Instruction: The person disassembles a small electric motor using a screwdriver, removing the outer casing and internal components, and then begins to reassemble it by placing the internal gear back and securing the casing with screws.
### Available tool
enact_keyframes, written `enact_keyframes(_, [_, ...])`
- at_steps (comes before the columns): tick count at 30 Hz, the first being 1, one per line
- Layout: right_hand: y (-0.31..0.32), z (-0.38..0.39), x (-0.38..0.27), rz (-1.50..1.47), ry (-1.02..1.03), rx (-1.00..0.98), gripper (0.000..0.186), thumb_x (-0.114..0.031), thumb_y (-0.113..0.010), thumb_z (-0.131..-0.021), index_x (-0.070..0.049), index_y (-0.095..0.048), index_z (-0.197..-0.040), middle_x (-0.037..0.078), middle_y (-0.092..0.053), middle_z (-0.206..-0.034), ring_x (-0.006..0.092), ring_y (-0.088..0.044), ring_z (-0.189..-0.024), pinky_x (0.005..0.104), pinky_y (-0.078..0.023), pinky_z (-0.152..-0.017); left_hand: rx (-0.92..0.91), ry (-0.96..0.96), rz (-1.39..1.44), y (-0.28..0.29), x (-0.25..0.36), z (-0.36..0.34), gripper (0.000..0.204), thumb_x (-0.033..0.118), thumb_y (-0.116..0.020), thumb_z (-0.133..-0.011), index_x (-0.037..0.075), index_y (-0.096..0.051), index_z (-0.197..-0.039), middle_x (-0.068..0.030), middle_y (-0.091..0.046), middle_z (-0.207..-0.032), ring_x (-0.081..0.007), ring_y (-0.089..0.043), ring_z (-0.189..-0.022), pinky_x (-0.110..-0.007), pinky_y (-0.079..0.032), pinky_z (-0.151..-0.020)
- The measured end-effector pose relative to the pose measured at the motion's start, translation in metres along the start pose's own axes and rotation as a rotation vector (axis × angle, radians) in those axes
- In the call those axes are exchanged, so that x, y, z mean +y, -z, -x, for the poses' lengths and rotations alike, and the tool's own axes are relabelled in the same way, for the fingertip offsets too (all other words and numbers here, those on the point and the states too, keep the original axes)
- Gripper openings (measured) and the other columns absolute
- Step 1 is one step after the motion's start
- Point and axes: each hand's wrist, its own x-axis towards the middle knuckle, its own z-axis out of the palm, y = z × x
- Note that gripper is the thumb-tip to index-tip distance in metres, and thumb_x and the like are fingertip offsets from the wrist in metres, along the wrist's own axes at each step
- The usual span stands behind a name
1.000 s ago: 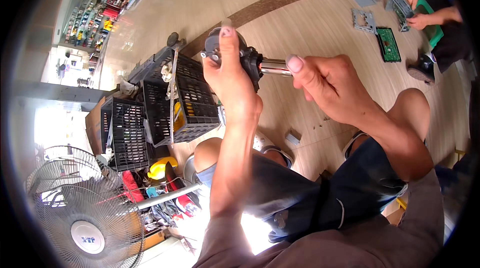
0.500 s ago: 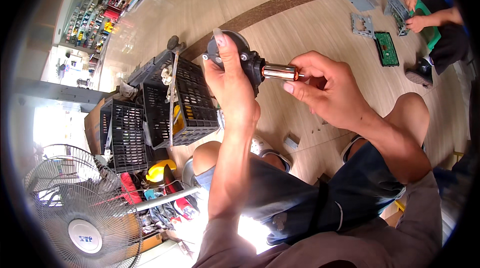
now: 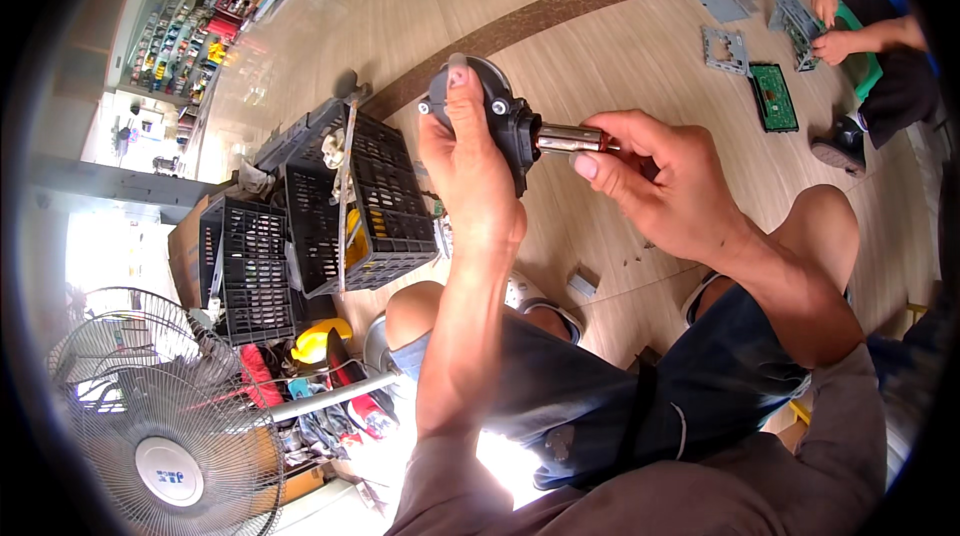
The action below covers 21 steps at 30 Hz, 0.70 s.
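My left hand (image 3: 472, 181) is closed round a black motor gear housing (image 3: 511, 121), its thumb lying over the round part. Screw heads show on the housing's face. From the housing's right-hand opening sticks out a shiny metal motor armature (image 3: 570, 139), lying nearly level. At its outer end, the thumb and fingertips of my right hand (image 3: 672, 181) pinch the armature. How deep its inner end sits in the housing is hidden.
Black plastic crates (image 3: 375, 206) stand on the floor at left, with a wire-caged fan (image 3: 170, 471) nearer me. A small metal piece (image 3: 583, 281) lies by my foot. At far right, another person's hands (image 3: 832, 44) hold a metal frame, near a green circuit board (image 3: 773, 98).
Both hands, with the housing and armature, have shifted slightly to the right. The armature has turned a little in the light, and less copper shows on it.
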Motion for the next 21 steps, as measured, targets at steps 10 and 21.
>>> enact_keyframes(10, [0.007, -0.006, -0.006, 0.101, -0.186, -0.052, 0.048, -0.037, -0.061, -0.098, 0.003, -0.062, -0.072, 0.006, -0.049, -0.049, 0.0119, -0.047, -0.046, 0.0314, -0.037, -0.045, -0.020, 0.031, -0.040, -0.006, 0.000, 0.005, 0.033, 0.041, -0.062, -0.098, 0.009, -0.059, -0.091, -0.0011, -0.062, -0.074, -0.0098, -0.059, -0.060, -0.024, -0.048, -0.054])
enact_keyframes(21, [0.020, -0.021, -0.014, -0.206, -0.447, -0.164, 0.056, -0.048, -0.058, -0.098, 0.003, -0.063, -0.076, 0.002, -0.056, -0.055, 0.0065, -0.051, -0.045, 0.0241, -0.039, -0.042, -0.128, 0.319, -0.048, 0.000, -0.002, 0.001, 0.044, 0.044, -0.063, -0.096, 0.003, -0.052, -0.106, -0.0075, -0.061, -0.082, -0.0143, -0.064, -0.063, -0.029, -0.059, -0.051])
